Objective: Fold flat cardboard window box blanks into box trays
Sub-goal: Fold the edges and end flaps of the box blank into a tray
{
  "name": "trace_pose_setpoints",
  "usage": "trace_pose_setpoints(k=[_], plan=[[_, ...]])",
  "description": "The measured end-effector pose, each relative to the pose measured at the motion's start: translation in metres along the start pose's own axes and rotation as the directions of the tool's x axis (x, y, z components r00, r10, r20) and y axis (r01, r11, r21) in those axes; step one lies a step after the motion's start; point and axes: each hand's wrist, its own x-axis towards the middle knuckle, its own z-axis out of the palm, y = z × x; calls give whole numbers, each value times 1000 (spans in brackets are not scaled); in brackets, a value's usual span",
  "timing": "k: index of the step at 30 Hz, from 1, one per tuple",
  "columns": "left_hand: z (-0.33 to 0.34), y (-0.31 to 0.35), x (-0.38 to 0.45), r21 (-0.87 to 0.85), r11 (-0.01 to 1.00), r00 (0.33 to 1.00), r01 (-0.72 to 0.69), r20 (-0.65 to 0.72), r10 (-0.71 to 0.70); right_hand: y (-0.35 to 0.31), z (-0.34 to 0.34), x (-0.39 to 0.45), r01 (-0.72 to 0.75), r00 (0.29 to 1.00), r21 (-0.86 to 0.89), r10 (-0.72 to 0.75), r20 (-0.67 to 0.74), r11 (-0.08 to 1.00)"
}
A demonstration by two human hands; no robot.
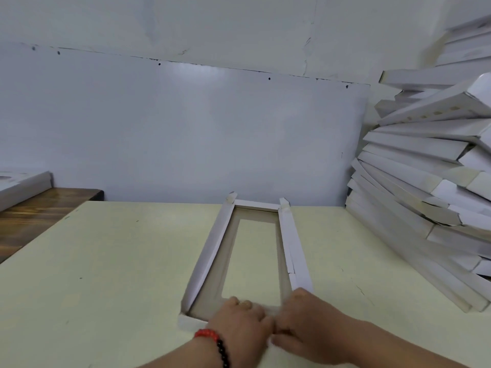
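White box blank (292, 243) on a pale yellow table (119, 261) (red and black beaded bracelet (212, 341) nearby)

L hand (240, 324) fingers curled down, R hand (305, 324) curled alongside, knuckles touching, forearms converging

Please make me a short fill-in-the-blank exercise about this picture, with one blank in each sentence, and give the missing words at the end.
1. Both hands, the left hand and the right hand, work at the ____ end of the box blank.
2. The bead bracelet is on the ____ wrist.
3. The pile of folded trays stands on the ____ side of the table.
4. The blank's window is ____ in shape.

Missing words: near; left; right; rectangular
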Motion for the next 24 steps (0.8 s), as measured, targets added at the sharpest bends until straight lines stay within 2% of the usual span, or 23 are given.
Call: trace_pose_setpoints(k=[2, 5, 6, 12, 20, 24], plan=[[-1, 5, 9, -44, 998, 999, 34, 17, -33, 8, 0, 10, -24, 999, 88, 21, 30, 996], [4, 3, 10, -69, 997, 1000, 27, 1, -27, 30, -3, 21, -178, 984, 299, 167, 63, 937], [5, 4, 8, -63, 998, 1000, 14, 5, -14, 39, -3, 25, -191, 982, 312, 181, 59, 931], [9, 4, 9, -51, 998, 1000, 26, 9, -26, 67, 2, 41, -111, 979, -46, 117, 168, 993], [9, 7, 9, -49, 998, 999, 41, 9, -41, 82, 9, 39, 31, 982, -179, 3, 190, 983], [8, 7, 9, -52, 998, 999, 37, 20, -36, 87, 17, 43, -59, 968, -211, 107, 225, 976]])
